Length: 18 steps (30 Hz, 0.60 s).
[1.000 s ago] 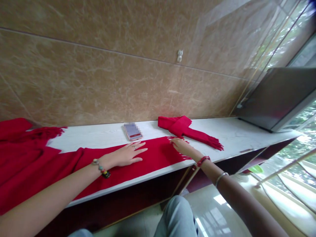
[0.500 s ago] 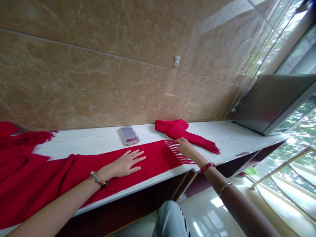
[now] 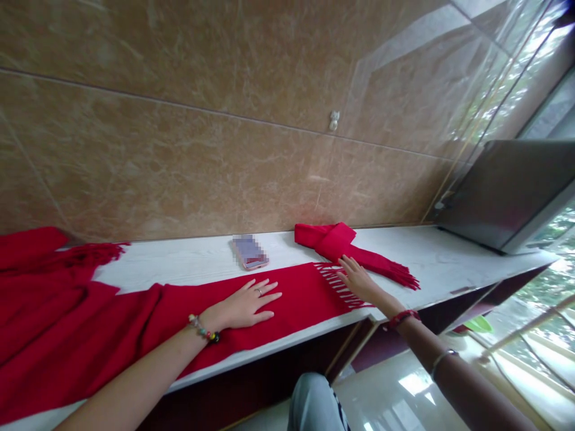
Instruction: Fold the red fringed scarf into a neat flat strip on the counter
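Note:
A long red scarf (image 3: 296, 293) lies stretched along the white counter, smooth at its right part and bunched in loose folds at the far left. My left hand (image 3: 245, 305) rests flat on it with the fingers spread. At the scarf's right end is a row of fringe (image 3: 342, 288). There my right hand (image 3: 359, 280) lies over the tassels, fingers extended and nothing gripped. Just behind that hand sits a second red scarf (image 3: 335, 240), folded across itself, its fringed end pointing right.
A phone (image 3: 250, 254) lies on the counter (image 3: 179, 257) near the wall, partly blurred out. A dark grey appliance (image 3: 525, 191) stands at the right end. Tiled brown wall (image 3: 179, 161) closes off the back. Open shelves (image 3: 251, 377) sit below the counter edge.
My right hand's fingers have gone from curled at the fringe to stretched out over it. My left hand stays flat on the scarf. The whole view has shifted slightly.

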Motion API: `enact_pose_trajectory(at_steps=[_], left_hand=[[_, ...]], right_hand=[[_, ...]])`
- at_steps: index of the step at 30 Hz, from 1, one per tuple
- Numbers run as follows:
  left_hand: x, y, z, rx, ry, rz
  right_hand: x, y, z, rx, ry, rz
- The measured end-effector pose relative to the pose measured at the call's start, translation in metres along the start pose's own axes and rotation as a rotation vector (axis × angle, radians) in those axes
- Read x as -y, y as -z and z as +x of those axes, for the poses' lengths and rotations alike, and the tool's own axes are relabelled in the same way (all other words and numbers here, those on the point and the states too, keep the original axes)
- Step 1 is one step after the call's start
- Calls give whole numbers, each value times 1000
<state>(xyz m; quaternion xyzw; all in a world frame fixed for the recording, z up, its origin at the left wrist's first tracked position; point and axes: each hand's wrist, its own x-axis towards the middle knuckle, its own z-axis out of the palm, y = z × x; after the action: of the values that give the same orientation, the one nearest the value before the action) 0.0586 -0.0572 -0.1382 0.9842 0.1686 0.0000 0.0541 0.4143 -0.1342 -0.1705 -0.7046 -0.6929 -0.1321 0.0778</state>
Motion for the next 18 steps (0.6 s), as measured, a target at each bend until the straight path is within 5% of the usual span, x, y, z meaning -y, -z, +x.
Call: enact_pose_trajectory(at_steps=[5, 10, 13, 15, 18], left_hand=[[-2, 0, -2, -26, -1, -11], [-2, 0, -2, -29, -2, -21], [-3, 1, -2, -10, 9, -29], [-2, 2, -1, -3, 16, -33], [0, 0, 0, -7, 18, -33]], right_hand=[[38, -9, 4, 127, 246, 97], [-19, -21, -13, 220, 59, 22], [-37, -19, -18, 131, -102, -6], [-24, -14, -18, 29, -79, 35], [12, -8, -15, 24, 146, 143]])
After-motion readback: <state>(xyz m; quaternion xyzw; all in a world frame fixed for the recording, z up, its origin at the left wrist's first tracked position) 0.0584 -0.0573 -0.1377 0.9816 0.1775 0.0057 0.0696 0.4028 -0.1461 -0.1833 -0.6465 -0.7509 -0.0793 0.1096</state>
